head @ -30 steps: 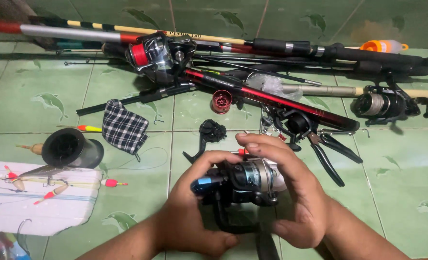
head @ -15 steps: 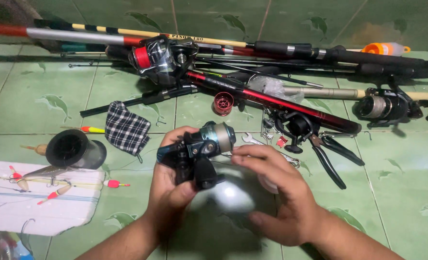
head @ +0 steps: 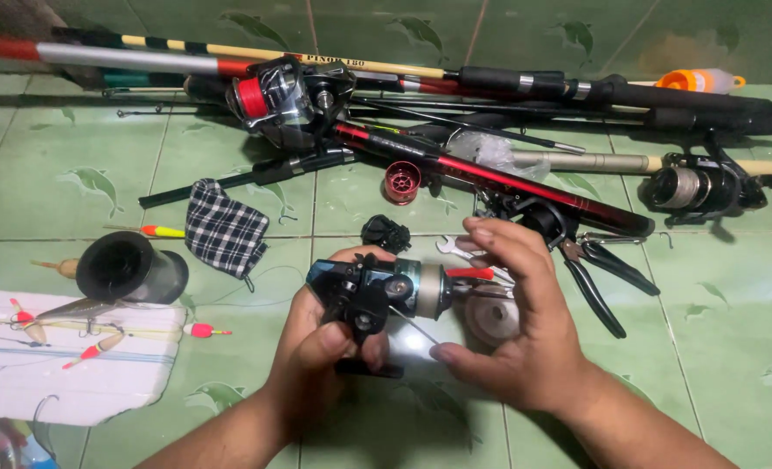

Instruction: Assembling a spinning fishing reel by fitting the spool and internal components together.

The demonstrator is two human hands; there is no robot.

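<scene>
yellow printed band on top rod [head: 316,61], far floor edge

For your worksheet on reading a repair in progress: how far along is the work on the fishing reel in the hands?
Done: the reel is off any rod, and a red spool lies loose on the tiles.
In hand: the left hand grips the reel body; the right hand is open at its spool end.
Left: pliers and a small wrench lie unused; nothing looks reassembled yet.
</scene>
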